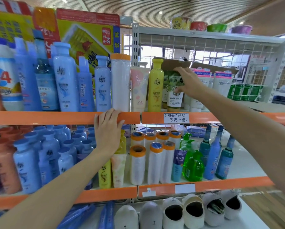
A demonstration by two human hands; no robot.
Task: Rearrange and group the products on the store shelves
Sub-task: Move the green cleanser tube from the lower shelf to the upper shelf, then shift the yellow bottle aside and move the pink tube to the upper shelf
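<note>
My right hand (188, 81) grips a green and white cleanser tube (173, 90) standing on the upper shelf, fingers over its top and thumb on its front. A yellow shampoo bottle (155, 85) and a pink tube (139, 88) stand just left of it. My left hand (107, 128) rests on the orange shelf edge (55, 117), fingers curled over the rail below a white roll with an orange cap (120, 83). Blue bottles (65, 78) fill the upper shelf to the left.
White facial tubes (221, 83) and green packs (244, 92) stand right of the held tube. The lower shelf holds blue bottles (27, 164), orange-capped rolls (137, 164), a green soap bottle (193, 166) and tall blue bottles (212, 154). White slippers (194, 212) lie at the bottom. Bowls (216, 28) sit on top.
</note>
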